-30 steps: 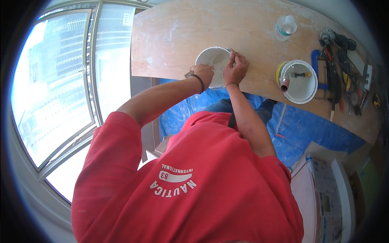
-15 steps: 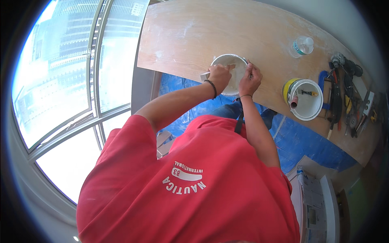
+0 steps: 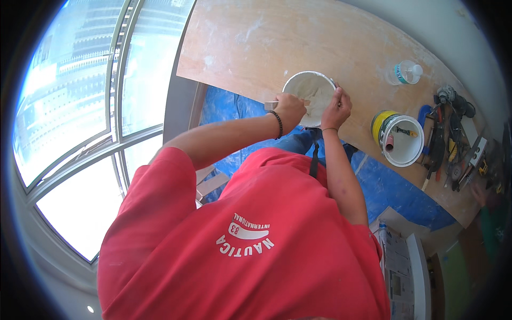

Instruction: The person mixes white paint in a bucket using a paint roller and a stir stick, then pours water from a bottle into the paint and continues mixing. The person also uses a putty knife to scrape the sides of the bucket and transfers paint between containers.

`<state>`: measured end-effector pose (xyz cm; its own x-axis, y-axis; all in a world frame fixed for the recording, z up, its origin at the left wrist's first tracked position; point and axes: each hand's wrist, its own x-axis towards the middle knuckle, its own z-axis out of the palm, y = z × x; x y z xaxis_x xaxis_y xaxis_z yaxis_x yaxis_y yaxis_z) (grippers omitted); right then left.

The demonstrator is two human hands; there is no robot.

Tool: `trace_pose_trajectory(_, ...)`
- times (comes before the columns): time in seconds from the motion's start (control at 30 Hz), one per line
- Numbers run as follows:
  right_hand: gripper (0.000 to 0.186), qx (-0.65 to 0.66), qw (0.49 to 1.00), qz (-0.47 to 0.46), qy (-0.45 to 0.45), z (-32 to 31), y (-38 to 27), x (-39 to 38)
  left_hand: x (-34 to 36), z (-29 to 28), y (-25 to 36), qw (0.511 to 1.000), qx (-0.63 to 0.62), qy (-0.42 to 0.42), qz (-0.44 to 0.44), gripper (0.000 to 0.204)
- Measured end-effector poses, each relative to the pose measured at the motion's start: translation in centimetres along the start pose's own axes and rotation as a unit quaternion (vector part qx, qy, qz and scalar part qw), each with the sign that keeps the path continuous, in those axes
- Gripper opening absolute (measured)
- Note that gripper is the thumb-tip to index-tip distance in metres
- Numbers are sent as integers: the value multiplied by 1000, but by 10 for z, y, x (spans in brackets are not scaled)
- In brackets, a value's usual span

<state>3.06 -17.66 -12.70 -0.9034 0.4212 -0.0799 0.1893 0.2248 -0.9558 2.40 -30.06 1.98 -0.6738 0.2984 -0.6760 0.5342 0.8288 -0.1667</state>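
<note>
- Left hand (image 3: pixel 290 111) has nudged toward the near-left rim of the white bucket (image 3: pixel 311 73) since the last frame, and another person's hand (image 3: pixel 478 194) popped up far right.
- Bucket's at the plywood table's (image 3: pixel 240 58) front edge.
- Left's in a fist around a flat pale tool (image 3: pixel 270 105); right hand (image 3: pixel 337 109) is half-curled, pinching the right rim.
- Guessing the off-white paste (image 3: pixel 320 98) is thick, so it'd drag and weigh low. Walls look stiff; rim could be slick, so I'd grip the outer wall too.

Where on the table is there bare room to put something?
Bare table lies beyond and left of the left bucket, and between that bucket and the bottle. The right end is crowded: yellow-sided bucket, tools, and apparently another person's hand near the corner.
</note>
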Motion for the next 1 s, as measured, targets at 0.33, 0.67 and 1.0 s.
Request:
trace_pose_trajectory(0.33, 32, 32, 999, -16, 5, 4, -1, 3, 56, -19, 4, 977, 205, -53, 26, 25)
trace_pose_trajectory(0.67, 33, -28, 999, -17, 23, 6, -5, -2, 54, 30, -26, 952, -200, -226, -52, 29)
trace_pose_trajectory(1.0, 36, 12, 1000, -5, 8, 2, -2, -6, -10, 5, -33, 980, -147, 71, -111, 46)
